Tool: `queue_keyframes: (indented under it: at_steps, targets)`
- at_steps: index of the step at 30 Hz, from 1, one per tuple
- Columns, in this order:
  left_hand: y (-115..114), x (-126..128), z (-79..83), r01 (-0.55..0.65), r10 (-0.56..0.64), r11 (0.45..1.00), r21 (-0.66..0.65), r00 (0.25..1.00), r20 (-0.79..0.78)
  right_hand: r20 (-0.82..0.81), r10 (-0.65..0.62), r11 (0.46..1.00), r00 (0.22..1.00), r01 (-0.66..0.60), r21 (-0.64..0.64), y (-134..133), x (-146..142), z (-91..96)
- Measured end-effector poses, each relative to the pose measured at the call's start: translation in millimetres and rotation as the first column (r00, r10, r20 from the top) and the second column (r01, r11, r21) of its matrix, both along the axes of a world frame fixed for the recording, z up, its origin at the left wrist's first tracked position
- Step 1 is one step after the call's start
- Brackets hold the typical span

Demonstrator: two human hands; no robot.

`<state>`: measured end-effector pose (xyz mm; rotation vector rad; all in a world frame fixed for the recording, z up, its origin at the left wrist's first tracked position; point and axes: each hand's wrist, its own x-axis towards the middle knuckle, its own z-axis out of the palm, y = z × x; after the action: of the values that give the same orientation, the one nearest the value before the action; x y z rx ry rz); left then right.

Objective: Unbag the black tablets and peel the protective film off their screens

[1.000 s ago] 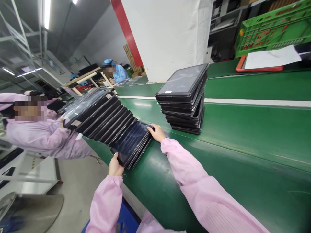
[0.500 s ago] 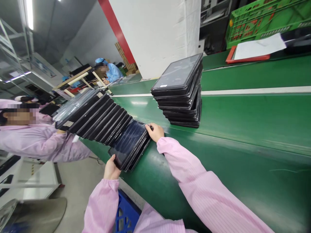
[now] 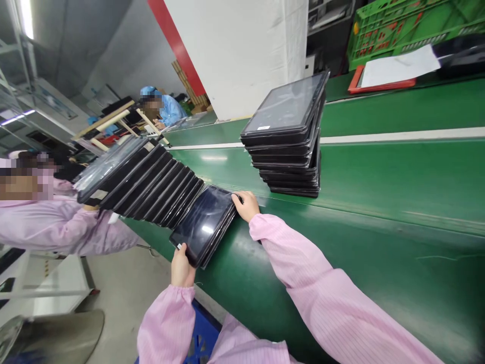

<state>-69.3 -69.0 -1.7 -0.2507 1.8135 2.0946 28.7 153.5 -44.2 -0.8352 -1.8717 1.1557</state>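
A small pile of black-framed tablets (image 3: 200,220), wrapped in clear film, lies on the green work surface in the middle of the view. My left hand (image 3: 182,267) grips the near end of the pile, its thumb on the top tablet beside a small white label. At the far end, my right hand (image 3: 247,205) is closed around the corner, with fingers partly hidden behind it. How many tablets the hands hold cannot be made out. Against the pile's left side leans a long slanted row of wrapped tablets (image 3: 147,184). Farther right stands a tall, uneven stack of tablets (image 3: 284,136).
The green work surface (image 3: 379,202) runs across, with a white strip along it. Behind are a red tray (image 3: 356,81) with paper and a green crate (image 3: 409,30). A pink-sleeved person (image 3: 49,222) stands left, a hand at the slanted row. Below is a blue crate (image 3: 204,328).
Both hands have shifted slightly right with their grip kept on the tablets. The top tablet now catches a bright reflection. The tall stack appears a little farther right in view.
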Motion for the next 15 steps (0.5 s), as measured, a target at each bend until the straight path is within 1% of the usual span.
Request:
queue_keyframes:
  at_steps: [3, 6, 8, 11, 13, 15]
  targets:
    - [2, 0, -7.6, -0.016, 0.016, 1.000, -0.016, 1.000, -0.014, -0.017, 0.036, 0.998, 0.999, -0.037, -0.055, 2, -2, 0.2]
    - [7, -9, -13.7, -0.021, 0.021, 1.000, 0.001, 0.999, -0.042, -0.026, 0.088, 0.990, 0.996, -0.091, -0.111, 3, -4, 3.7]
    - [12, -17, -15.1, -0.020, 0.021, 0.999, 0.026, 0.998, -0.059, -0.018, 0.124, 0.982, 0.992, -0.125, -0.141, 3, -4, 7.0]
    - [16, -26, -13.0, -0.026, 0.029, 0.998, 0.052, 0.998, -0.048, 0.006, 0.154, 0.974, 0.988, -0.150, -0.170, 0, 2, 11.8]
    - [16, -25, -10.9, -0.028, 0.029, 0.998, 0.051, 0.999, -0.018, 0.019, 0.148, 0.974, 0.989, -0.142, -0.177, -4, 10, 13.6]
    - [12, -13, -10.9, -0.029, 0.029, 0.999, 0.041, 1.000, 0.008, 0.019, 0.128, 0.977, 0.992, -0.123, -0.176, -9, 23, 13.6]
